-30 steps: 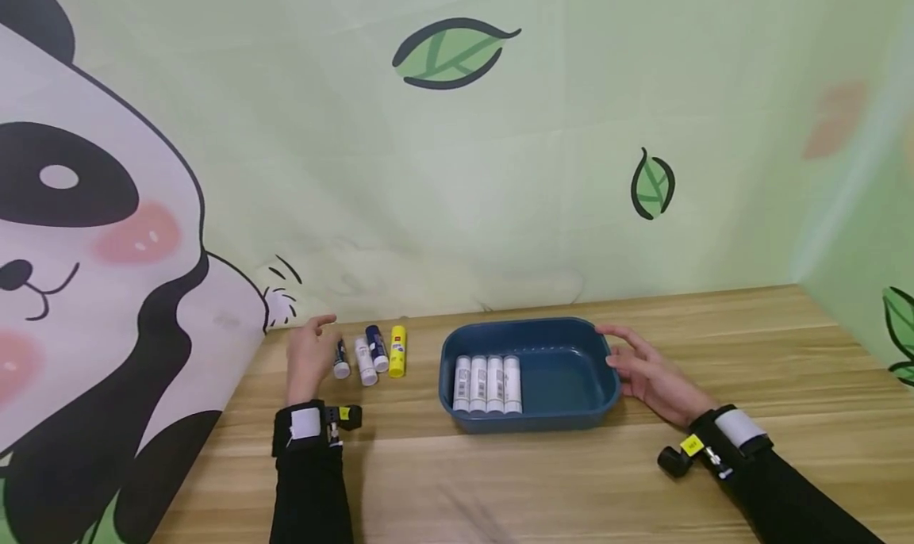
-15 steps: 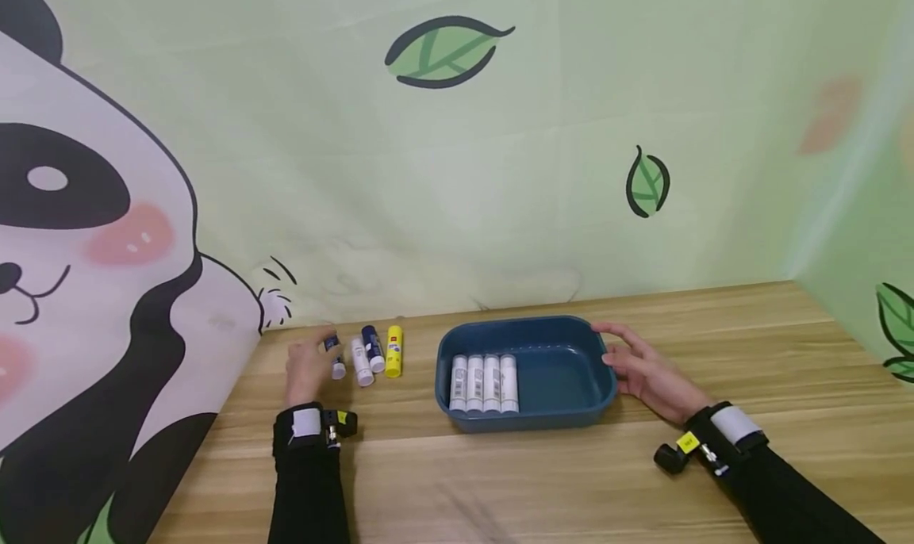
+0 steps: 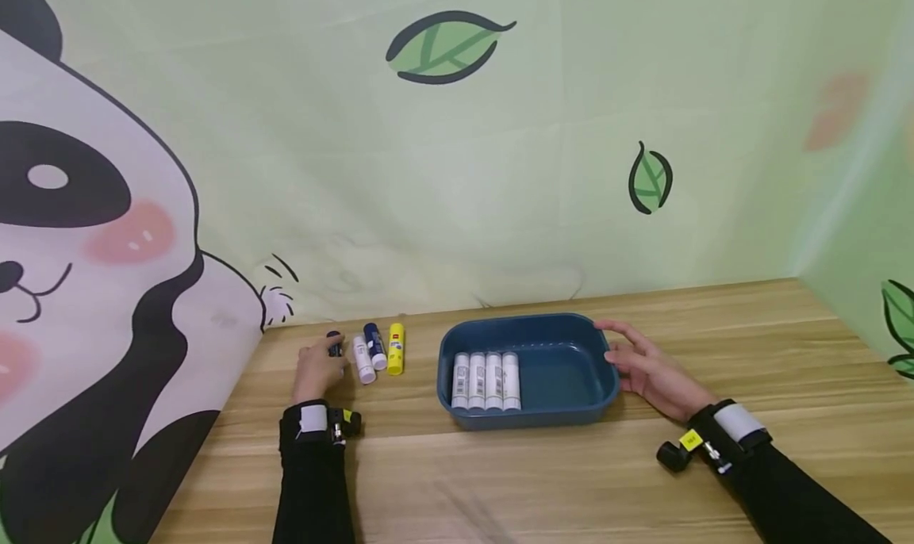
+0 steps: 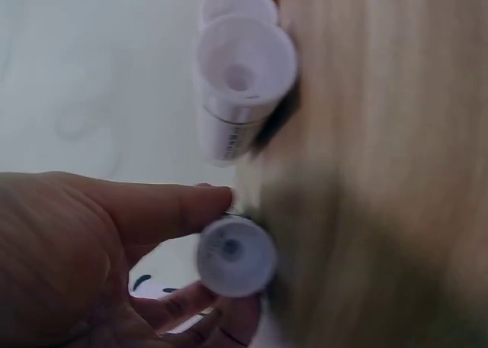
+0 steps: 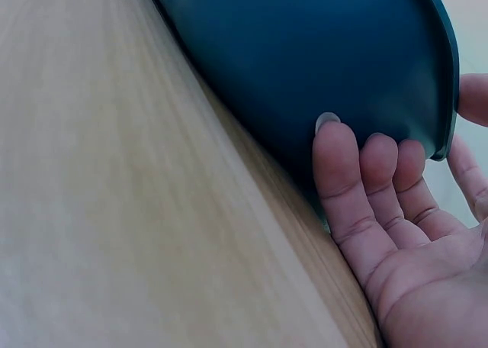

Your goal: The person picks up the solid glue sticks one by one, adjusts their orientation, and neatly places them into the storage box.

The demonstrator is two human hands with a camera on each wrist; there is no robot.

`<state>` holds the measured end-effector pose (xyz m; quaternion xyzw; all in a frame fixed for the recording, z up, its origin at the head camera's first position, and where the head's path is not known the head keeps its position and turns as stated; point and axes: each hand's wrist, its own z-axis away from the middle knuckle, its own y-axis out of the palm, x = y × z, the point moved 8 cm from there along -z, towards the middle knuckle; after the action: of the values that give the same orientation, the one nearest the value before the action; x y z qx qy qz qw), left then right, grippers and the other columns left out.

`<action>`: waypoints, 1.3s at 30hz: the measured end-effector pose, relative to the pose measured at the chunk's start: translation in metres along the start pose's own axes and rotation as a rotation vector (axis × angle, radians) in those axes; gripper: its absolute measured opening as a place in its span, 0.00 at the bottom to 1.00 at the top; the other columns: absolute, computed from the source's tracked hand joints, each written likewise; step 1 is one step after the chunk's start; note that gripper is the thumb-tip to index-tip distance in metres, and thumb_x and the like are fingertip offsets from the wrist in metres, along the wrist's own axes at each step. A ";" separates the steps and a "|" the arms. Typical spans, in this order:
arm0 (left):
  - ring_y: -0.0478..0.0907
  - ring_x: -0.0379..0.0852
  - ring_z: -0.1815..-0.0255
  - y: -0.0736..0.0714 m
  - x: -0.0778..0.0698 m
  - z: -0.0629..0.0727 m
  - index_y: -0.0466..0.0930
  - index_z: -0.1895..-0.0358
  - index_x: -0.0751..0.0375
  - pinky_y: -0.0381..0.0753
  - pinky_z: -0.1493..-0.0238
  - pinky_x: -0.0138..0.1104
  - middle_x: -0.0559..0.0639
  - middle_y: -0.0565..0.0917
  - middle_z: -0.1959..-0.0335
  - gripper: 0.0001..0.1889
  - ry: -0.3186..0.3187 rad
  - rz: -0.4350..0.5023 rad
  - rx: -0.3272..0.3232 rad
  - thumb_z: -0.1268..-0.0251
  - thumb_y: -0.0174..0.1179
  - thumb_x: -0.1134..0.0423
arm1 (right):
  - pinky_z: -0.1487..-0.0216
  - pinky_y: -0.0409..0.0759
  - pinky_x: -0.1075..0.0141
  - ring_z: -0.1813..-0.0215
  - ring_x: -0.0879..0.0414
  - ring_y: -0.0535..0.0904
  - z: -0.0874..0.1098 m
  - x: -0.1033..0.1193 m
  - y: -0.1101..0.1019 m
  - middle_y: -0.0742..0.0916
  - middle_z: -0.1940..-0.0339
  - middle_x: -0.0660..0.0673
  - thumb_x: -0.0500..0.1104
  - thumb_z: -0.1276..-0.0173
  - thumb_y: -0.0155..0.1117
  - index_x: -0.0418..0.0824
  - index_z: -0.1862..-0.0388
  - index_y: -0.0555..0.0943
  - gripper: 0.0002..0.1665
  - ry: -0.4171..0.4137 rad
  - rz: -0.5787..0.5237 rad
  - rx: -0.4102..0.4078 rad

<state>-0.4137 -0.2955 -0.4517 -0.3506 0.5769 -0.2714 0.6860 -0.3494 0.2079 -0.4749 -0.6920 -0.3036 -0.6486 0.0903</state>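
My left hand (image 3: 317, 369) pinches a dark blue glue stick (image 3: 335, 344) between thumb and fingers, its white end (image 4: 237, 258) facing the left wrist camera. Just right of it lie a white glue stick (image 3: 363, 360), a blue one with a white end (image 3: 374, 346) and a yellow one (image 3: 396, 349). At the right end of a dark blue plastic bin (image 3: 564, 419), my right hand (image 3: 660, 384) rests its fingers (image 5: 335, 161) against the outer wall, with fingertips at the rim. Several white glue sticks (image 3: 494, 381) lie side by side in the bin's left half.
The wooden table (image 3: 543, 488) meets a pale green printed backdrop (image 3: 343, 171) along its back edge. A printed panda (image 3: 86, 290) covers the backdrop at left. Both wrists carry black straps with small cameras (image 3: 673, 457).
The left hand has come down from above the leftmost dark blue glue stick and taken hold of it, turning it slightly. The right hand stays at the bin.
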 end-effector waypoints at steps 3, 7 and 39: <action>0.63 0.69 0.40 -0.001 0.000 0.002 0.68 0.25 0.66 0.72 0.45 0.51 0.81 0.64 0.35 0.32 -0.032 0.001 0.029 0.34 0.57 0.70 | 0.46 0.84 0.58 0.47 0.54 0.84 0.000 0.000 0.000 0.82 0.43 0.42 0.33 0.15 0.44 0.49 0.22 0.62 0.27 0.008 0.008 -0.011; 0.61 0.68 0.39 -0.001 0.000 0.006 0.67 0.24 0.65 0.70 0.42 0.54 0.79 0.63 0.35 0.34 -0.066 0.019 0.063 0.35 0.58 0.70 | 0.46 0.84 0.58 0.47 0.54 0.84 0.001 0.000 0.000 0.81 0.43 0.41 0.34 0.15 0.44 0.49 0.22 0.62 0.27 0.015 0.009 -0.018; 0.78 0.59 0.53 -0.024 -0.043 0.028 0.64 0.23 0.67 0.77 0.57 0.43 0.74 0.75 0.37 0.32 0.012 0.014 0.075 0.28 0.57 0.63 | 0.47 0.84 0.58 0.48 0.53 0.84 0.000 0.000 0.001 0.81 0.43 0.43 0.34 0.15 0.44 0.48 0.22 0.61 0.27 -0.004 0.005 0.017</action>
<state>-0.3933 -0.2717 -0.4046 -0.3190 0.5727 -0.2902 0.6972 -0.3486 0.2071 -0.4743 -0.6935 -0.3075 -0.6443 0.0971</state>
